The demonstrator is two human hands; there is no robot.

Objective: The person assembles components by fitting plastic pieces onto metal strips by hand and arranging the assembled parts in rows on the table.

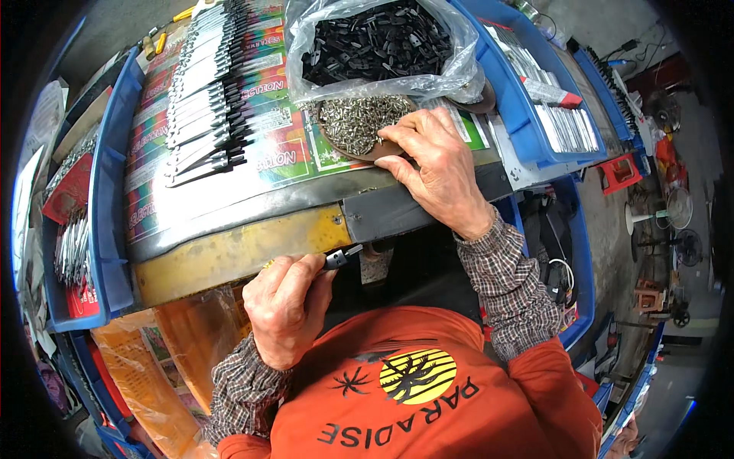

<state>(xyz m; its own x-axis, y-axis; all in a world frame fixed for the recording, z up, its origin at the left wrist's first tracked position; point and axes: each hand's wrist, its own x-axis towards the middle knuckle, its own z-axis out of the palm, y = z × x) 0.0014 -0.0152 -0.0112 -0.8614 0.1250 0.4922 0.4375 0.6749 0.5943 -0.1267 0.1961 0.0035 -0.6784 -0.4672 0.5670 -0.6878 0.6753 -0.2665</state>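
Below the table's front edge, my left hand [284, 306] is closed around a small black piece with a thin grey metal tip [336, 259] jutting from it. Most of that piece is hidden by the fingers. Up at the work surface my right hand [442, 164] reaches over the near right rim of a shallow brown dish [334, 141]. Small shiny metal pins [355, 118] fill this dish. The index fingertip touches the pins, while the thumb sits apart from it by the rim. Behind the dish, a clear plastic bag [299, 84] stands open, full of small black parts [375, 42].
A long row of slim silver pieces with black ends [205, 92] lies on the colourful printed sheet [279, 157]. Blue bins [109, 206] flank the table at left, and another blue bin [562, 156] with flat silver pieces stands at right. Yellow-and-black edging [245, 246] runs along the front.
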